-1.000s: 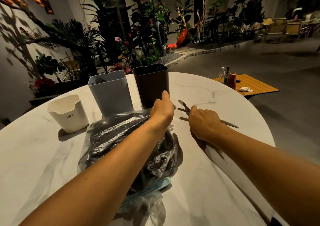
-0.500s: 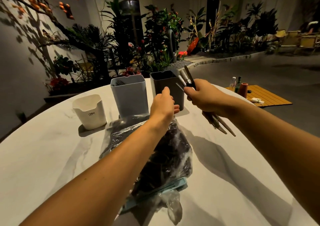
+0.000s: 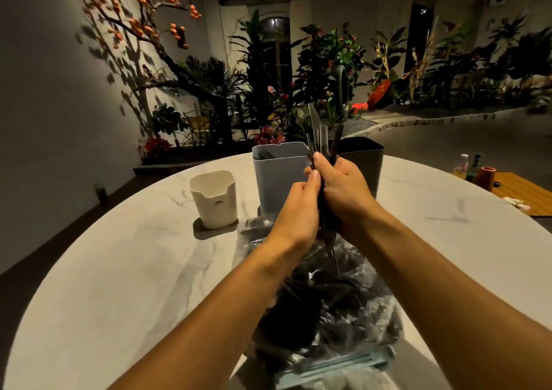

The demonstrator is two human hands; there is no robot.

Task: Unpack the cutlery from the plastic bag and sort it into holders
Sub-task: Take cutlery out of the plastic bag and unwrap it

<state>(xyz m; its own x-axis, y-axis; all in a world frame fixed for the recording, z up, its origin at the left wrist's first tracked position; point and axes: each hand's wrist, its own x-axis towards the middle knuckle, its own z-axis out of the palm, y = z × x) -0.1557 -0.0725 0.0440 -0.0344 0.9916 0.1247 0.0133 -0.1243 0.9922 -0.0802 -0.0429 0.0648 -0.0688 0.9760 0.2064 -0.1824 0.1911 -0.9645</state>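
Observation:
Both hands hold a bundle of dark knives (image 3: 319,134) upright above the table, blades up. My right hand (image 3: 343,194) grips the bundle's middle and my left hand (image 3: 300,210) closes on it from the left. Behind them stand three holders: a white one (image 3: 213,200) at the left, a grey-blue one (image 3: 276,174) with forks inside, and a dark brown one (image 3: 369,158) partly hidden by my right hand. The clear plastic bag (image 3: 343,315) with dark cutlery inside lies under my forearms, its light blue zip strip nearest me.
The round white marble table (image 3: 119,270) carries everything. Off its right edge is a low wooden slatted table (image 3: 519,189) with bottles and an orange cup (image 3: 485,176). Plants and a wall stand beyond the table's far edge.
My right hand lifted the knives off the table and brought them left to the middle, standing them upright. My left hand left the brown holder and joined the bundle.

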